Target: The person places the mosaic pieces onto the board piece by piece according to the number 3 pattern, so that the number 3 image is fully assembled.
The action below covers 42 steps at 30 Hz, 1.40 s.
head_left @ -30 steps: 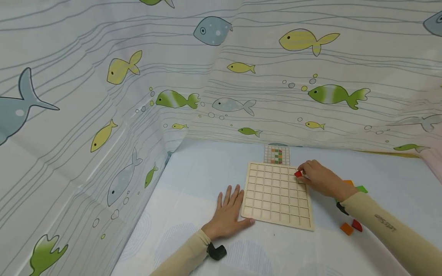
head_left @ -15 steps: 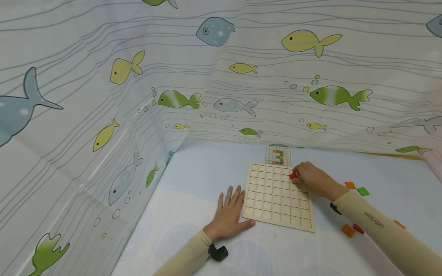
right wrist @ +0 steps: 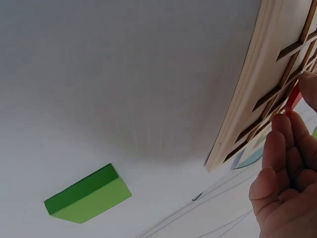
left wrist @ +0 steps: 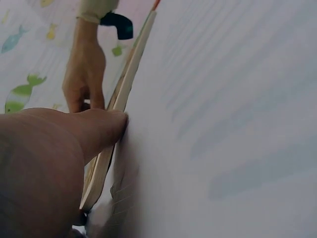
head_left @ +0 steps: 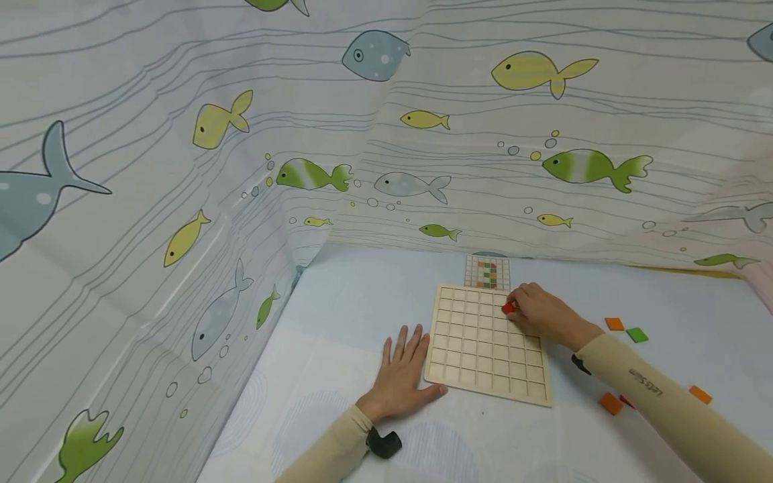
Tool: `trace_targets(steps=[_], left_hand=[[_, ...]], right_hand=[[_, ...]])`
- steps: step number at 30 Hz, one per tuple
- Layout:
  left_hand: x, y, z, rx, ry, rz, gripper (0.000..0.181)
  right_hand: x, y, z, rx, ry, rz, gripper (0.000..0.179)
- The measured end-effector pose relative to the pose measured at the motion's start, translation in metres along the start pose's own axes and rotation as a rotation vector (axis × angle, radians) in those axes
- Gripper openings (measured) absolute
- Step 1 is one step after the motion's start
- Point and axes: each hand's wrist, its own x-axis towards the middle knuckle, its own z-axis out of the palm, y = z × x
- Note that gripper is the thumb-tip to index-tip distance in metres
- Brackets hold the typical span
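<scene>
A pale wooden board (head_left: 483,342) with a grid of square recesses lies on the table. My right hand (head_left: 540,312) pinches a small red tile (head_left: 508,308) low over the board's upper right part. In the right wrist view the red tile (right wrist: 293,98) shows between thumb and fingertips, close to the grid. My left hand (head_left: 401,379) lies flat with fingers spread beside the board's left edge, its thumb at the lower left corner. In the left wrist view that thumb (left wrist: 106,124) rests against the board's side (left wrist: 129,79).
Behind the board lies a pattern card (head_left: 486,272) with coloured squares. To the right are an orange tile (head_left: 614,324), a green tile (head_left: 637,334), another orange tile (head_left: 611,403) and one more orange piece (head_left: 700,394). Fish-printed sheeting (head_left: 386,154) rises behind and at left.
My right hand has carried the red tile a little to the left, from near the board's right edge to further in over the grid. The left hand stays in place.
</scene>
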Motion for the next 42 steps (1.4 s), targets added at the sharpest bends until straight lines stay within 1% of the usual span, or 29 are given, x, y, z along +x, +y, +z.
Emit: trace_targets(steps=[8, 14, 17, 24, 28, 32, 36, 42], left_hand=[[0.000, 0.000, 0.002, -0.023, 0.020, 0.013, 0.099], [0.000, 0.000, -0.001, 0.006, 0.004, -0.002, 0.099], [0.000, 0.000, 0.000, 0.010, 0.004, -0.002, 0.099], [-0.001, 0.000, 0.000, 0.000, 0.006, 0.001, 0.099], [-0.001, 0.000, 0.000, 0.003, 0.008, 0.003, 0.099], [0.000, 0.000, 0.000, 0.008, 0.008, 0.007, 0.099], [0.000, 0.000, 0.001, -0.008, 0.011, 0.015, 0.099], [0.000, 0.001, 0.001, -0.029, 0.030, 0.026, 0.099]], right_hand=[[0.003, -0.003, 0.001, 0.000, 0.009, -0.024, 0.032], [0.006, 0.000, 0.008, 0.014, 0.047, -0.057, 0.028], [0.008, 0.000, 0.010, 0.028, 0.047, -0.046, 0.026], [0.009, -0.004, 0.010, 0.081, 0.020, -0.010, 0.022], [0.009, -0.004, 0.009, 0.103, 0.007, -0.006, 0.020], [0.008, -0.005, 0.008, 0.121, 0.003, -0.017, 0.021], [0.008, -0.006, 0.007, 0.122, 0.009, -0.028, 0.023], [0.008, -0.006, 0.008, 0.112, 0.048, -0.068, 0.024]])
